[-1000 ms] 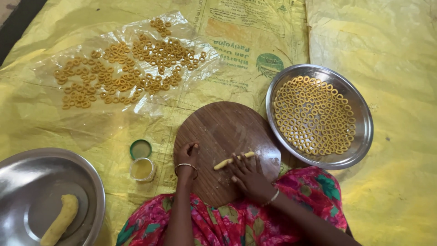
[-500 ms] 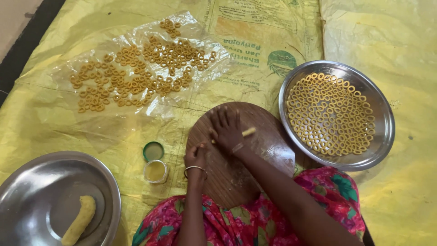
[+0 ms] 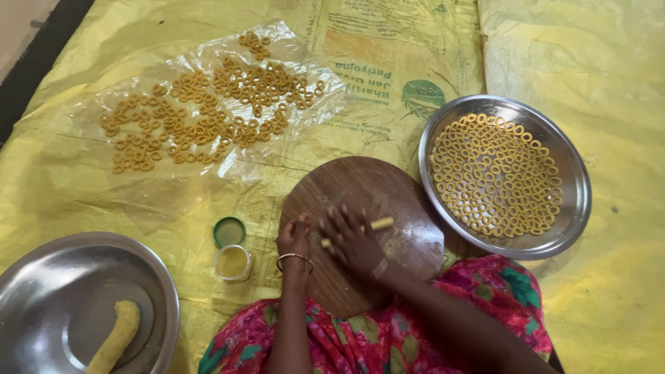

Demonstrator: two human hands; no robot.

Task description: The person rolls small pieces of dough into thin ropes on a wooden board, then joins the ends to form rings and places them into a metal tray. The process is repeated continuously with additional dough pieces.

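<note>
Right hand (image 3: 352,239) flat, palm pressing dough rope (image 3: 379,224) on wooden board (image 3: 388,190); left hand (image 3: 294,237) loosely curled, empty. Risk: uneven pressure snaps or flattens rope.

We see a thin yellow dough rope (image 3: 379,224) lying flat on a round wooden board (image 3: 360,183), mostly covered by our right hand (image 3: 352,239), its pale end poking out rightward.
</note>
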